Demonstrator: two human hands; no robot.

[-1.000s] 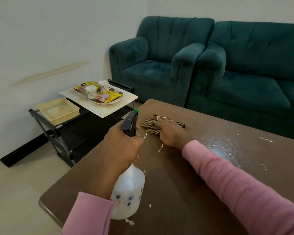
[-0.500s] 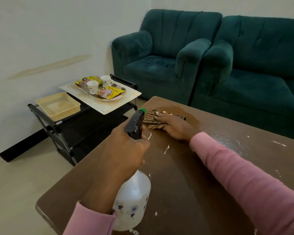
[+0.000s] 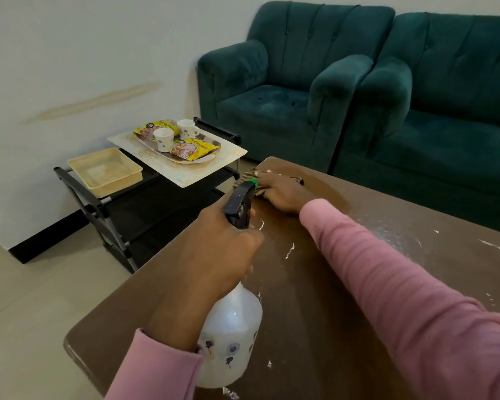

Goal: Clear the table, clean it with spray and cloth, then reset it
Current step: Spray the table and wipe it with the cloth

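A dark brown table [image 3: 315,313] fills the lower right, with a wet patch and white flecks on its top. My left hand [image 3: 220,255] grips the neck of a white spray bottle [image 3: 231,336] with a black trigger head, held upright over the table's near left part. My right hand [image 3: 280,192] presses flat on a striped cloth [image 3: 244,178] at the table's far left corner. Most of the cloth is hidden under the hand.
A black rack [image 3: 145,203] stands left of the table. On it lie a beige basket [image 3: 104,171] and a mat carrying a tray [image 3: 207,158] with two cups and yellow snack packets. Two teal armchairs [image 3: 286,82] stand behind the table.
My right hand has pushed the cloth farther out toward the table's far corner. My left hand keeps holding the spray bottle in about the same place.
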